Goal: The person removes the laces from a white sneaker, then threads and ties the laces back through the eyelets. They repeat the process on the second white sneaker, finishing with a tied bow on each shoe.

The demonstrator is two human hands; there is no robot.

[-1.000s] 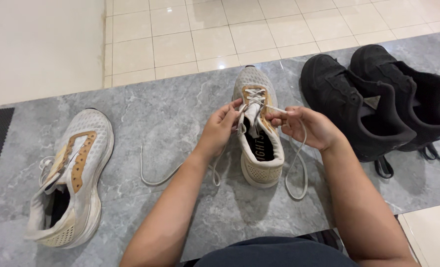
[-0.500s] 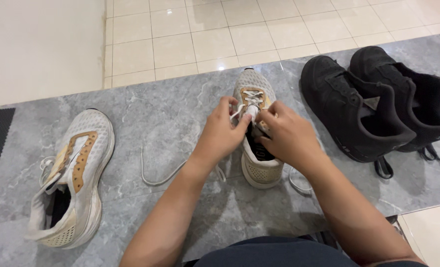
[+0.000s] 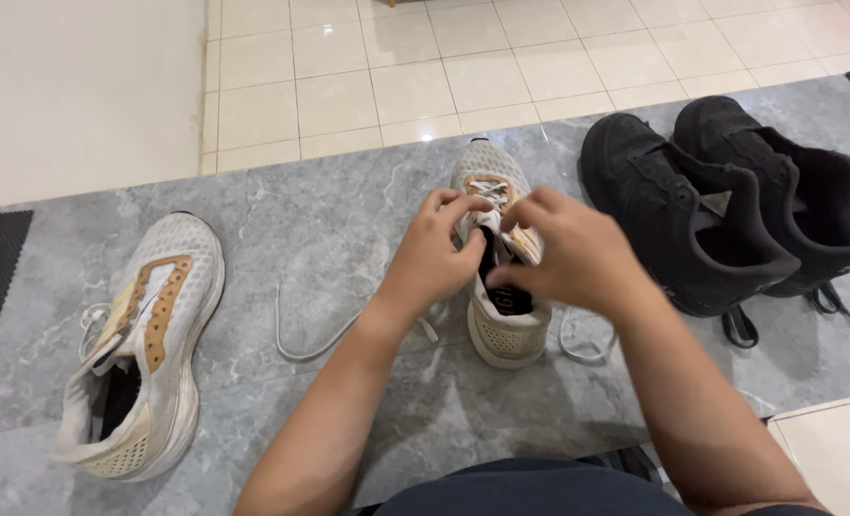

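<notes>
While both lace ends trail loose across the grey marble-patterned floor slab (image 3: 349, 210), left hand (image 3: 435, 258) and right hand (image 3: 568, 253) pinching white lace (image 3: 301, 349) at the white mesh sneaker (image 3: 501, 315) (its mate (image 3: 143, 354) apart, unlaced too): lacing partly done, tying left.

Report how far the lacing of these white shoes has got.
Done: laces run through the front eyelets of the middle white shoe. In hand: the left hand and right hand both work at its tongue, with loose lace ends trailing on the grey slab. Left: the other white shoe lies on its side, its laces slack and untied.
</notes>
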